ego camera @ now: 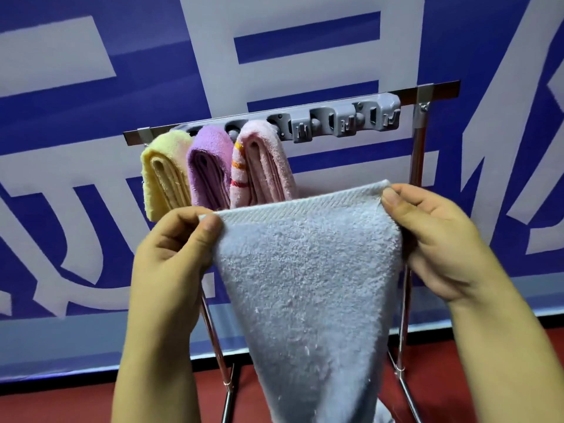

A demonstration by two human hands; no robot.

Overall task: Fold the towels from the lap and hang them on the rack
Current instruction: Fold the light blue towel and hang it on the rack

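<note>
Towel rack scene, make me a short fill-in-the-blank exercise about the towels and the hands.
1. Folded towels already hanging on the rack: ____.
2. The towel between the yellow towel and the pink towel is ____.
3. Both hands pinch the top corners of the ____ towel.

Missing words: three; purple; light blue
</note>
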